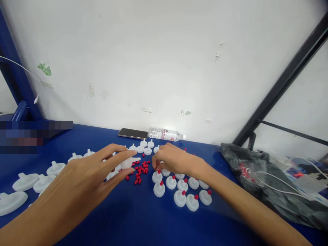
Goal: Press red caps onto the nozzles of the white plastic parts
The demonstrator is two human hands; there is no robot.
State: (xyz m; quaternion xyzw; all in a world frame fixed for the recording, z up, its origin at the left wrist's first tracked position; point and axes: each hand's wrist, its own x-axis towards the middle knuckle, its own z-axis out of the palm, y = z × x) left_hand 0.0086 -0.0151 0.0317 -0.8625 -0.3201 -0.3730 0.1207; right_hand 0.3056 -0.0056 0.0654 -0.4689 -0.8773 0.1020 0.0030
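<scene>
My left hand [102, 171] pinches a white plastic nozzle lid [126, 163] between thumb and fingers, its thin spout pointing right and bare. Small red caps [139, 171] lie loose on the blue table just right of it. My right hand [170, 159] is closed, fingers curled down over a group of white lids with red caps on their spouts [171, 182]. Its fingertips are near the back of that group, and what they hold, if anything, is hidden. Bare-spouted white lids [55, 168] spread out at the left, partly behind my left hand, and smaller ones [148, 151] sit at the back.
Against the wall lie a dark phone [133, 133] and a clear plastic bottle [165, 134] on its side. At the right edge is a dark plastic bag [256, 191] with red pieces and a white cable. A black metal bar [282, 78] slants up behind it.
</scene>
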